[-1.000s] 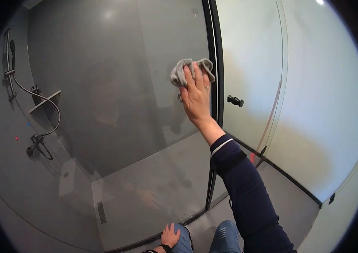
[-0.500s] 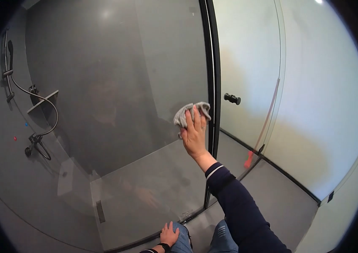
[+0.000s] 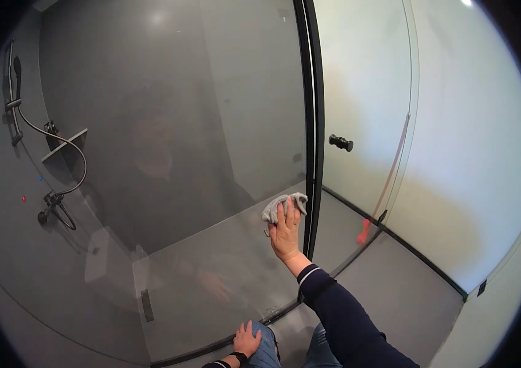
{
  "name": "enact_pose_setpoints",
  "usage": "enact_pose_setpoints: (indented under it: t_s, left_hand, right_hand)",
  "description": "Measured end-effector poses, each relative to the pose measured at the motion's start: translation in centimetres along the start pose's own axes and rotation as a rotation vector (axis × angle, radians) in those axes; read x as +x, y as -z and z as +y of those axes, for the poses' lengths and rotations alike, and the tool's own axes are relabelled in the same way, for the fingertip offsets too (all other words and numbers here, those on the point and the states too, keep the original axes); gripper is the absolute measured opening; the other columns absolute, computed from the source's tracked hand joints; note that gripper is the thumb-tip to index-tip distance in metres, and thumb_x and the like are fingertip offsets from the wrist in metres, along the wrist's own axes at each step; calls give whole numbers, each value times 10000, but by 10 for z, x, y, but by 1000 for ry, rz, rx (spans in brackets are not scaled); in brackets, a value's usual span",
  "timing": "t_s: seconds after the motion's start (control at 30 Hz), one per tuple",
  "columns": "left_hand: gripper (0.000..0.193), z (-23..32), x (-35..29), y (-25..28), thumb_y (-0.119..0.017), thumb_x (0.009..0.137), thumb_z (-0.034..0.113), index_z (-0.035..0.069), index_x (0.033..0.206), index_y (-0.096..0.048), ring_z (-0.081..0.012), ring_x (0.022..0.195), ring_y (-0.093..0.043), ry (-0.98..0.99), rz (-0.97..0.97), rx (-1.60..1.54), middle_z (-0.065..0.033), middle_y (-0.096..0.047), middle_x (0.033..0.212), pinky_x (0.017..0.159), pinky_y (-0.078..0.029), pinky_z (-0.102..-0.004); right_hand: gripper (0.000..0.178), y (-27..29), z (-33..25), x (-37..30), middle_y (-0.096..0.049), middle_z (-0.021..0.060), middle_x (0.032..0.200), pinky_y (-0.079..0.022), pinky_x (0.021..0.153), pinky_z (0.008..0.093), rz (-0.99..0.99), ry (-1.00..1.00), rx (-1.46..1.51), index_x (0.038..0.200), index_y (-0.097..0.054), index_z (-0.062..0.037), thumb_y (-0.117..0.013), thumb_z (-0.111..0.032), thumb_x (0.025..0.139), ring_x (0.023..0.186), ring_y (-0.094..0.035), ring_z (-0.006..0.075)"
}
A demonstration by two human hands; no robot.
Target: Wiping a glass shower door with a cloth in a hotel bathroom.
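Observation:
My right hand (image 3: pixel 285 236) presses a crumpled grey cloth (image 3: pixel 276 208) flat against the glass shower panel (image 3: pixel 168 184), close to its black vertical frame (image 3: pixel 311 122). The fingers lie over the cloth, and part of it folds up beyond the fingertips. A dark blue sleeve with a white stripe covers that arm. My left hand (image 3: pixel 247 340) rests on my knee in blue jeans (image 3: pixel 263 352), fingers spread and nothing in them; a black band circles its wrist. Faint reflections show in the glass.
Behind the glass are a hand shower with hose (image 3: pixel 82 162), a corner shelf (image 3: pixel 64 145), a mixer tap (image 3: pixel 52 205) and a floor drain (image 3: pixel 146 305). Right of the frame stand a frosted glass door with a black knob (image 3: pixel 341 143) and a red-ended stick (image 3: pixel 363 232).
My right hand has slid down the glass with the cloth, staying beside the black frame. My left hand remains on the knee.

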State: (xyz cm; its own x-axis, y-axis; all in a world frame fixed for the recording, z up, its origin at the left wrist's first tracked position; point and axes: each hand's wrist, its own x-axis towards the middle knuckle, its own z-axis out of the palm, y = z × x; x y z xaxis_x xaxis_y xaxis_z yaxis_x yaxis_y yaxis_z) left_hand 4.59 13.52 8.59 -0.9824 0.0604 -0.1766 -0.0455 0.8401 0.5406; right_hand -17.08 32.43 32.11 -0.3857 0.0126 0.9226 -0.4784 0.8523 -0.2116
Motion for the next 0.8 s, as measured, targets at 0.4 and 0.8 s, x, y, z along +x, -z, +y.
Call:
enact_pose_setpoints:
  t_s: [0.4, 0.8]
  left_hand:
    - [641, -2, 12, 5, -506, 841, 451, 104, 1365, -375, -434, 1214, -412, 20, 1, 6, -249, -369, 1380, 991, -376, -483]
    - [641, -59, 5, -36, -510, 840, 449, 101, 1363, -384, -425, 1229, -403, -42, 28, 40, -247, -378, 1375, 1004, -368, -472]
  right_hand:
    - [620, -12, 5, 3, -227, 204, 1463, -198, 1077, 529, 18, -12, 23, 1340, -377, -6, -583, -89, 762, 1299, -233, 440]
    - [557, 34, -13, 59, -267, 205, 1456, -179, 1092, 482, 201, 95, 4, 1349, -392, 1, -510, -72, 810, 1330, -226, 429]
